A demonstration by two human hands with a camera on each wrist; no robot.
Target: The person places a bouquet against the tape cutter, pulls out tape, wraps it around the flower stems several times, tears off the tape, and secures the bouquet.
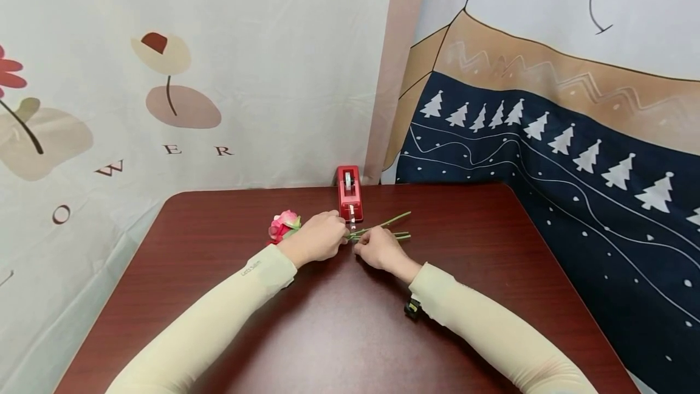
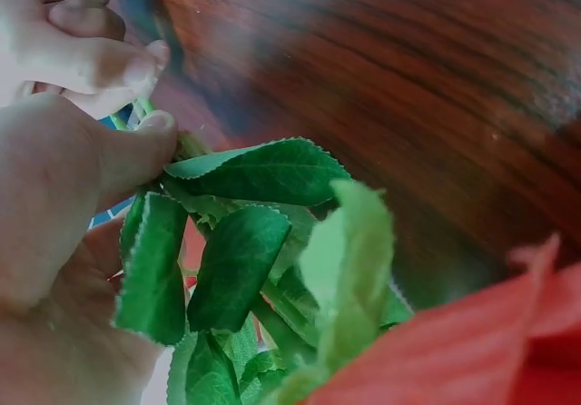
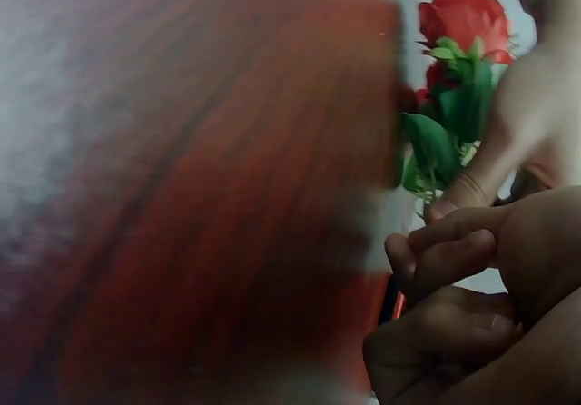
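My left hand (image 1: 319, 236) grips a small bunch of artificial-looking flowers by the stems, just below the green leaves (image 2: 241, 260). A pink flower head (image 1: 283, 225) shows to the left of this hand, and red blooms (image 3: 465, 25) appear in the right wrist view. Close beside it, my right hand (image 1: 380, 248) pinches at the green stems (image 1: 398, 236), whose ends stick out to the right. Its fingers hide whether tape lies between them. Right behind the hands stands a red tape dispenser (image 1: 350, 196), its front end near the stems.
Everything rests on a dark reddish-brown wooden table (image 1: 339, 333). Behind its far edge hangs a pale printed curtain (image 1: 295, 78), with a navy cloth of white trees (image 1: 547, 169) along the right side.
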